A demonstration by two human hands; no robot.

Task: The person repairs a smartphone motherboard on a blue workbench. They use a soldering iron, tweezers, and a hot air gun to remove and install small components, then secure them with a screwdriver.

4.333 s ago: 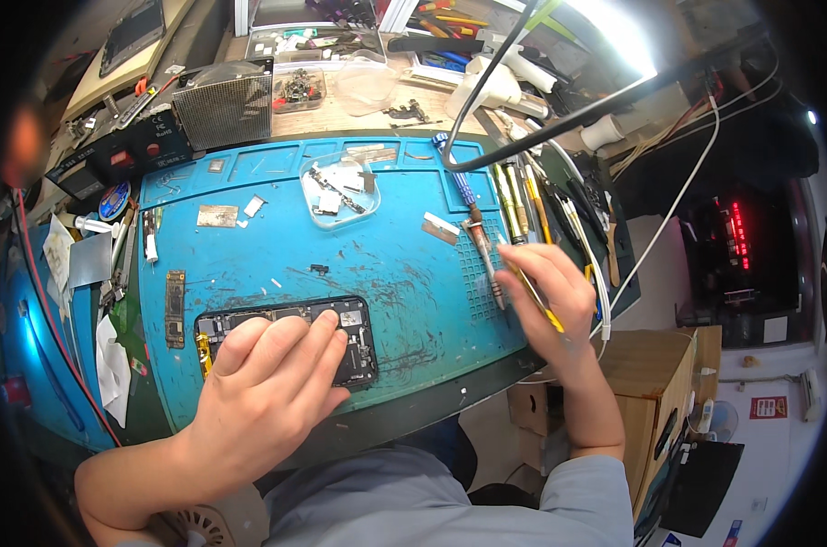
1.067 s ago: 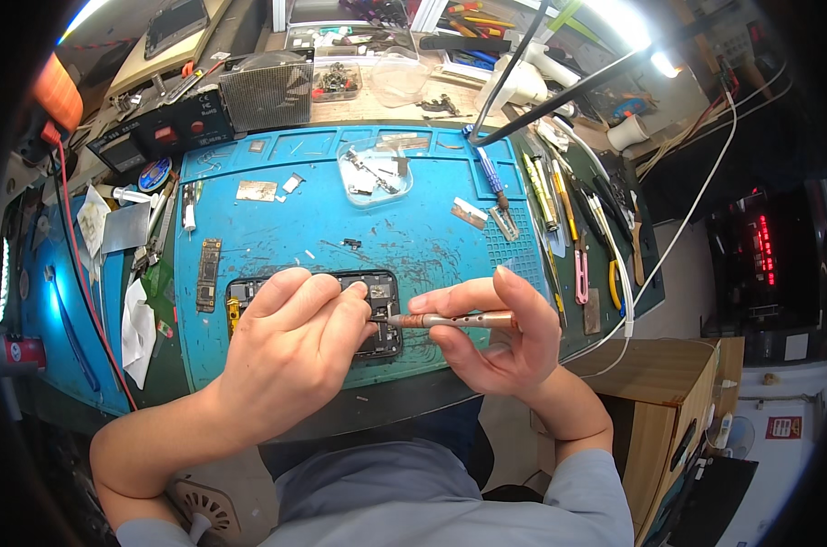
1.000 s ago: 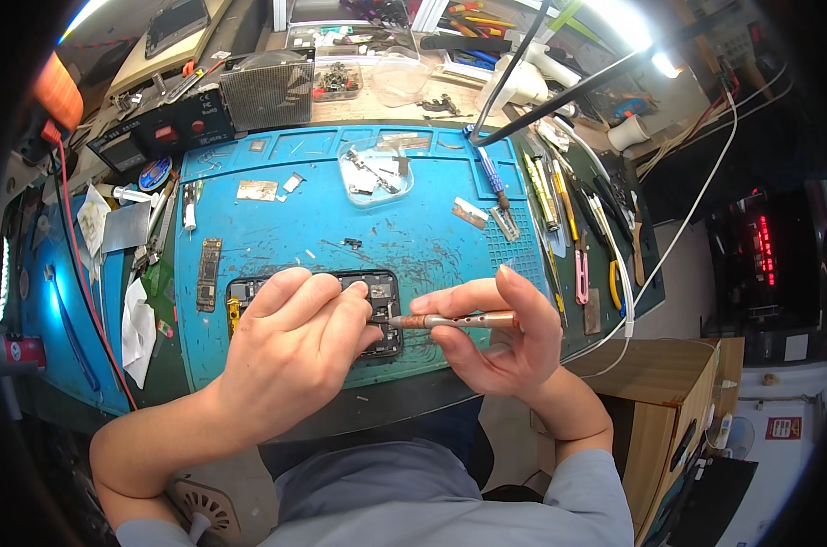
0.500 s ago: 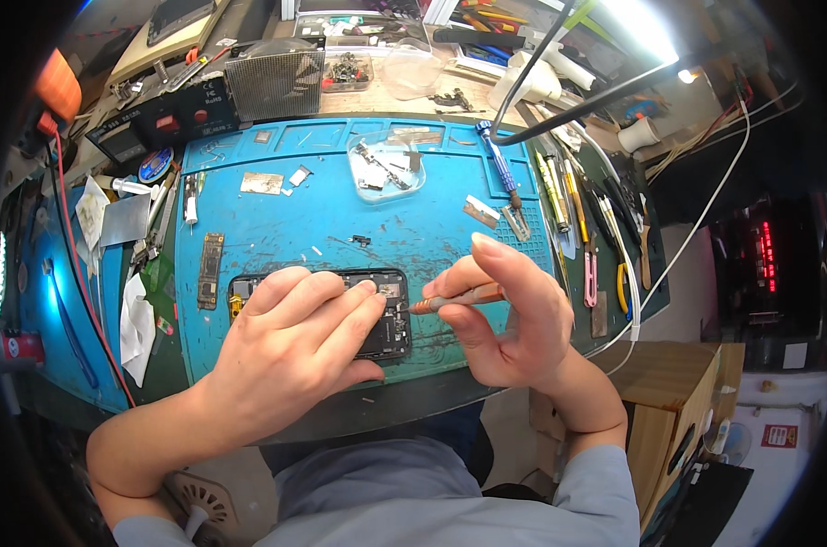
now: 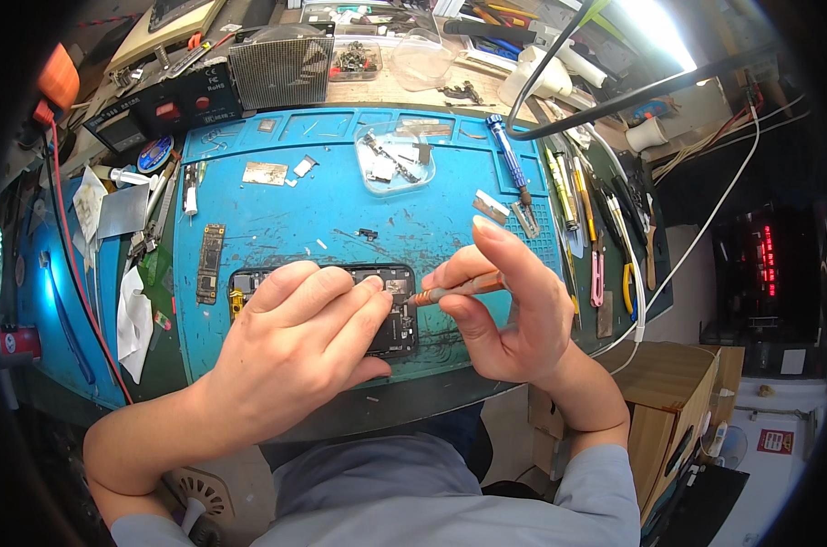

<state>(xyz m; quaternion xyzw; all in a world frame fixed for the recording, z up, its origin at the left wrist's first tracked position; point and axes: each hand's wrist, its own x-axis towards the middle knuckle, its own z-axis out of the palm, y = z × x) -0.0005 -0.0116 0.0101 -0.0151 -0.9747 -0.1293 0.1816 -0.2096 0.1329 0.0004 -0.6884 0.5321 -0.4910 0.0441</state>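
Screwdriver [image 5: 459, 290] moved from mat [image 5: 277, 219] to right fingers [image 5: 477, 326].

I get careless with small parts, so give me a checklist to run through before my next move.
1. Opened, black rectangular phone flat on the blue work mat: ok.
2. Left hand over the phone: ok, across its middle.
3. Right hand gripping the slim, copper-coloured tool: ok, between thumb and fingers.
4. Tool's tip touching the phone: cannot tell; it is at the right end, too small to judge.
5. Loose pieces off the mat: not ok; a small black component lies beyond the phone's far edge.
6. Clear plastic parts box away from both hands: ok, farther back.
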